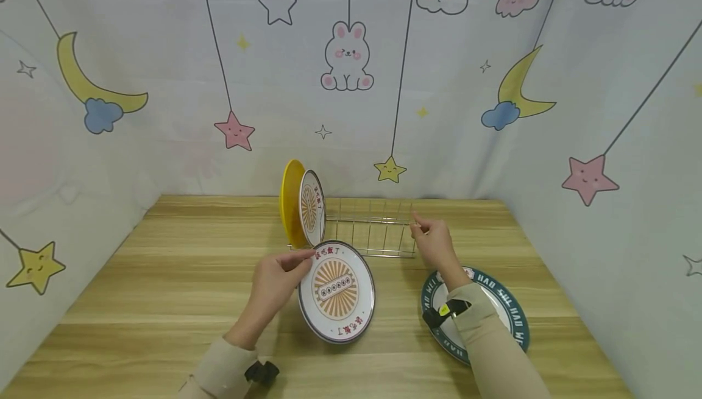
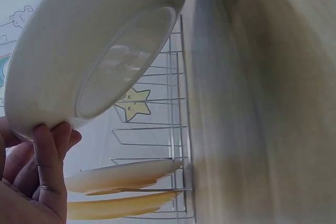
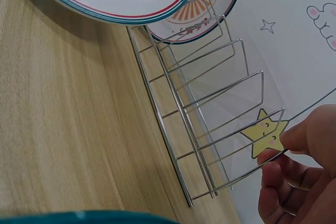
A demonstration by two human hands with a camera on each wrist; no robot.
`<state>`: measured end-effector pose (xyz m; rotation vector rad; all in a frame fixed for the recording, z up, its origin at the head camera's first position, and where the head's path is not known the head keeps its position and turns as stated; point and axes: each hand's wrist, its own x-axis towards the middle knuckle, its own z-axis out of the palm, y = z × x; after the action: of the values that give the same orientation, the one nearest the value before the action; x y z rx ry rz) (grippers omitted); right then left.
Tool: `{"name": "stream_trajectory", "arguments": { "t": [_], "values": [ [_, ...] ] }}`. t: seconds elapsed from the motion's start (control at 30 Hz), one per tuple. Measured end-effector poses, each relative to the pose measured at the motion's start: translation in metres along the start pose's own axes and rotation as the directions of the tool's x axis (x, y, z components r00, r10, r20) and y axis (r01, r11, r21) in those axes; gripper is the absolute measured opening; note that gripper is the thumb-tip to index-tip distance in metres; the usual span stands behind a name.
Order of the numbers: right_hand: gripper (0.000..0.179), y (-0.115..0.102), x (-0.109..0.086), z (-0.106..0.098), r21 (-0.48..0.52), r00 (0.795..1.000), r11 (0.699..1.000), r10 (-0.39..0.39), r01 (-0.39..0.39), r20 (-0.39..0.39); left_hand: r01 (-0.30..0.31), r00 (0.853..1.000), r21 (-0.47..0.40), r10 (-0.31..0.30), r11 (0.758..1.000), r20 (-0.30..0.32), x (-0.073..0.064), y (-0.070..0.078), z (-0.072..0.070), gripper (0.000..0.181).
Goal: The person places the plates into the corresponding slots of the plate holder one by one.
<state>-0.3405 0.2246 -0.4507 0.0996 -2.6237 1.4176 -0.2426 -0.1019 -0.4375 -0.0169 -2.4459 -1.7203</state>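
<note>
Leftmost, the left hand (image 1: 276, 286) pinches a white plate (image 1: 336, 292) by its upper-left rim, thumb on one face and fingers on the other. Behind those fingers, a yellow plate (image 1: 289, 204) and a patterned plate (image 1: 311, 209) stand on edge, side by side, in the left end of a wire rack (image 1: 368, 228).

The held plate lies to the right of the left fingers, in front of the rack — tilted, its printed face toward the person, so its plane is turned well away from that of the two standing plates. I judge that angle the key relation: the rack's long axis runs left to right, its dividers front to back. Whether the plate's lower rim touches the tabletop (image 1: 164, 301) I cannot tell.

Red Chinese characters, apparently ending 吃饭了, sit near its top and bottom; the small marks in its central band cannot be read.

At the rack's right end, the right hand (image 1: 436, 243) grips the end wire between thumb and fingers. Farther right, partly beneath that forearm, a green-rimmed plate (image 1: 510, 301) lies on the tabletop — "HAO" and "WEI" legible in white capitals.
</note>
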Motion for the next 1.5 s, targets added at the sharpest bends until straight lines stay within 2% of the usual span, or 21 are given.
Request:
{"name": "stream_trajectory", "arguments": {
  "t": [0.2, 0.57, 0.87, 1.07, 1.2, 1.5],
  "values": [
    [0.039, 0.001, 0.001, -0.001, 0.01, 1.0, 1.0, 0.005, -0.005, -0.001, -0.056, 0.998, -0.045, 0.054, 0.997, -0.045, 0.005, 0.009, -0.009, 0.017],
    [0.037, 0.001, 0.0, 0.0, 0.013, 1.0, 1.0, -0.008, 0.008, -0.014, -0.097, 0.987, -0.095, 0.084, 0.991, -0.138, 0.016, 0.03, -0.023, 0.019],
    [0.038, 0.001, 0.0, 0.0, 0.013, 1.0, 1.0, -0.014, 0.014, -0.008, -0.116, 0.975, -0.148, 0.084, 0.982, -0.208, 0.026, 0.042, -0.035, 0.026],
    [0.038, 0.001, 0.0, 0.0, 0.012, 1.0, 1.0, -0.012, 0.012, -0.012, -0.113, 0.964, -0.15, 0.073, 0.982, -0.255, 0.032, 0.046, -0.038, 0.027],
    [0.038, 0.001, 0.0, 0.0, 0.018, 1.0, 1.0, 0.001, 0.0, -0.011, -0.15, 0.948, -0.135, 0.104, 0.979, -0.3, 0.035, 0.049, -0.038, 0.025],
    [0.039, 0.0, 0.0, 0.0, 0.025, 1.0, 0.999, 0.02, -0.02, -0.009, -0.245, 0.886, -0.079, 0.19, 0.966, -0.422, 0.045, 0.058, -0.039, 0.026]
  ]
}}
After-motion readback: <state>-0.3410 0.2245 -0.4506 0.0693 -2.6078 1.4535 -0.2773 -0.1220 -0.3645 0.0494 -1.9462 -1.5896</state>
